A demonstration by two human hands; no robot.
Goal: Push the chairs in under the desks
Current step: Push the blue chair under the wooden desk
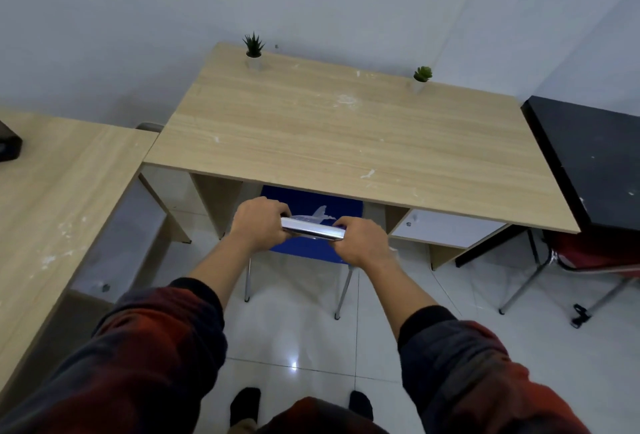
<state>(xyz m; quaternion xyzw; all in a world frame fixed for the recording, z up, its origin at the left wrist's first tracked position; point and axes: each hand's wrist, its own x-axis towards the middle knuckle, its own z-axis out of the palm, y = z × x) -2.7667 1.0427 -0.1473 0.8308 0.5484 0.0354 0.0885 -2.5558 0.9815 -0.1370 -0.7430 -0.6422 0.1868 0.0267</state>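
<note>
Under my left hand (258, 222) and right hand (360, 243) the chair's top rail (313, 229) is polished metal, smooth and mirror-bright. The chair seat (311, 203) looks like matt blue plastic or cloth; I cannot tell which. The desk (346, 135) is pale wood-grain laminate, matt, smeared with white marks. The floor tiles (294, 340) are glossy white. My sleeves (156, 347) are soft plaid cloth.

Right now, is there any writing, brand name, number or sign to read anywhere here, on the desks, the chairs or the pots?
None can be read.
Blue chair: a pale shape on the seat, no letters visible.
Wooden desk: only white smears, no text.
Two plant pots: plain, no labels visible.
Black table: white specks only.
Dark object at the left edge: cut off, cannot tell.
</note>
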